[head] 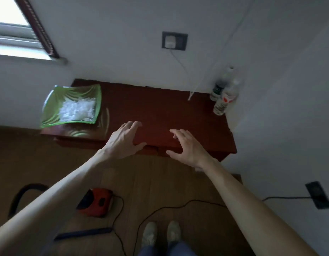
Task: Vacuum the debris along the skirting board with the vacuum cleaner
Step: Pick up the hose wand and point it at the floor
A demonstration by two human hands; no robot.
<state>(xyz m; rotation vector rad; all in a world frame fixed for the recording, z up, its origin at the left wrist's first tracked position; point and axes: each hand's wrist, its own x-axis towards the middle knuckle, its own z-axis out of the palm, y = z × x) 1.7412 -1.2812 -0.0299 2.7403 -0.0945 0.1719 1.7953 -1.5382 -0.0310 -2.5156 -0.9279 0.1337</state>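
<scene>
Left hand [123, 139], right hand [187, 146] spread, empty; vacuum cleaner [97, 202] well apart, nearer left.

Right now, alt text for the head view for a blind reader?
Left hand and right hand spread open and empty over the front edge of a red table. A green dish of white bits and two bottles stand on it; the red vacuum lies untouched on the floor.

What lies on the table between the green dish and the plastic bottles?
In the head view, mostly bare tabletop; only the end of a white cable comes down beside the plastic bottles, far from the green dish.
</scene>
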